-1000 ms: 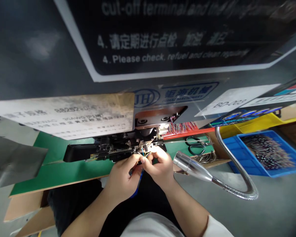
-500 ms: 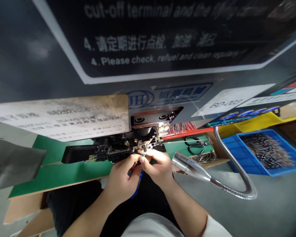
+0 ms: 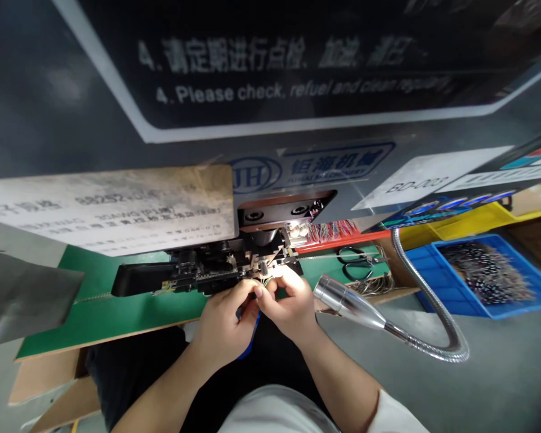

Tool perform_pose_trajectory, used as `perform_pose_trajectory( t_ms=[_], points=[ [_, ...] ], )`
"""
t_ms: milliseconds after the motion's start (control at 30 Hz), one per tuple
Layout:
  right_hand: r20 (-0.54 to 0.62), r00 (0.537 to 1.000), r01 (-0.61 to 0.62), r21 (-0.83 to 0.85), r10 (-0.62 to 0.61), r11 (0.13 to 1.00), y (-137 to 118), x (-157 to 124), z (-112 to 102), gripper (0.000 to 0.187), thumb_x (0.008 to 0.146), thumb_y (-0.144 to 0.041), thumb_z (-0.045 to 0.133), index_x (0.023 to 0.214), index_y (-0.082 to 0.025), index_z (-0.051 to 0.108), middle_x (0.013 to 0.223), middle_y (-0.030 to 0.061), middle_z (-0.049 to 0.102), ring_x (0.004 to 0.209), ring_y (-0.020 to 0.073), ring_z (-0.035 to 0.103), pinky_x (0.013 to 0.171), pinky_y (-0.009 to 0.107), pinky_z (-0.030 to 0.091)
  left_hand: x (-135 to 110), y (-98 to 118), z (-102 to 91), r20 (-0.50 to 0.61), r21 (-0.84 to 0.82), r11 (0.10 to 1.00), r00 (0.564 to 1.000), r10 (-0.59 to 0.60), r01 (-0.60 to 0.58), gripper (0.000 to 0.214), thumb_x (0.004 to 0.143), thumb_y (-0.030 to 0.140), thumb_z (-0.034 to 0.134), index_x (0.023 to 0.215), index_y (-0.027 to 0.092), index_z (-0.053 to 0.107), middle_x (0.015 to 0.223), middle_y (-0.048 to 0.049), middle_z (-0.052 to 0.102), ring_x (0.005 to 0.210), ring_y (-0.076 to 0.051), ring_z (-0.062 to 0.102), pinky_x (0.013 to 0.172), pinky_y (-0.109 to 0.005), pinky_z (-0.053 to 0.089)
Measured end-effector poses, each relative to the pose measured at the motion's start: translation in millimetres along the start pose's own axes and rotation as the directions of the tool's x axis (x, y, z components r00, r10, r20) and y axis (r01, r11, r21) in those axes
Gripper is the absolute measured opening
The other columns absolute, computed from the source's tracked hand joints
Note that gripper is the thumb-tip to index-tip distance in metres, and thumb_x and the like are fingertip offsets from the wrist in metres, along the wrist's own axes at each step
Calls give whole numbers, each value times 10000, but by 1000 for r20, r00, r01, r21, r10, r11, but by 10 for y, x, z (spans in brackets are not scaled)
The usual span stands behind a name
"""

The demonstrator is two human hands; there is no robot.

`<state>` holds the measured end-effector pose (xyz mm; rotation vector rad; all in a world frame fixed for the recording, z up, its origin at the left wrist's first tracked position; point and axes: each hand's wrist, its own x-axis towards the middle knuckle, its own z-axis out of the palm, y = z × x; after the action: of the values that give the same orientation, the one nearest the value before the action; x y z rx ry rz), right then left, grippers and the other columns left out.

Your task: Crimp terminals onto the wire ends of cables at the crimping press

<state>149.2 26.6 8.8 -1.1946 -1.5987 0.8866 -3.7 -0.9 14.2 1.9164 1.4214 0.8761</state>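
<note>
My left hand (image 3: pixel 223 328) and my right hand (image 3: pixel 287 307) are pressed together in front of a black crimping head (image 3: pixel 216 270) of a grey machine. Both pinch a small bundle of thin coloured wires (image 3: pixel 265 280), whose ends point into the machine's jaws. A blue cable part (image 3: pixel 252 334) hangs down between my hands. The fingertips almost touch the metal tooling.
A silver gooseneck lamp (image 3: pixel 347 299) reaches in from the right, close to my right hand. Black scissors (image 3: pixel 356 257) and a red rack of coloured wires (image 3: pixel 338 231) lie behind it on the green mat (image 3: pixel 117 307). A blue bin (image 3: pixel 478 276) of wires stands at the right.
My hands have pushed the wire ends a little further up towards the machine's jaws. The view has shifted slightly.
</note>
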Motion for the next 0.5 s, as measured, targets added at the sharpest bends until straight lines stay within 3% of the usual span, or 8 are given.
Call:
perform_pose_trajectory(
  t_ms=[133, 333, 500],
  points=[
    [0, 997, 80, 12, -80, 997, -25, 31, -2, 77, 822, -151, 616, 760, -196, 615, 558, -57, 514, 484, 96, 480, 497, 221, 448, 4, -4, 3, 11, 32, 999, 1000, -17, 17, 97, 923, 177, 535, 956, 235, 605, 810, 8, 722, 727, -152, 687, 651, -218, 474],
    [-14, 980, 198, 17, -198, 980, 71, 17, 0, 151, 844, -138, 613, 925, -192, 729, 752, 20, 715, 538, 118, 587, 519, 236, 520, 16, -9, 2, 3, 39, 999, 1000, -6, 6, 149, 918, 178, 525, 1005, 238, 629, 837, -5, 736, 745, -166, 702, 665, -230, 490],
    [6, 989, 150, -13, -150, 989, 79, 9, -20, 172, 842, -175, 637, 987, -188, 727, 633, -15, 636, 498, 113, 557, 502, 234, 522, 9, 17, -4, 9, 28, 1000, 1000, -2, 2, 129, 925, 174, 530, 992, 242, 617, 841, 9, 733, 756, -154, 696, 665, -222, 474]
  ],
)
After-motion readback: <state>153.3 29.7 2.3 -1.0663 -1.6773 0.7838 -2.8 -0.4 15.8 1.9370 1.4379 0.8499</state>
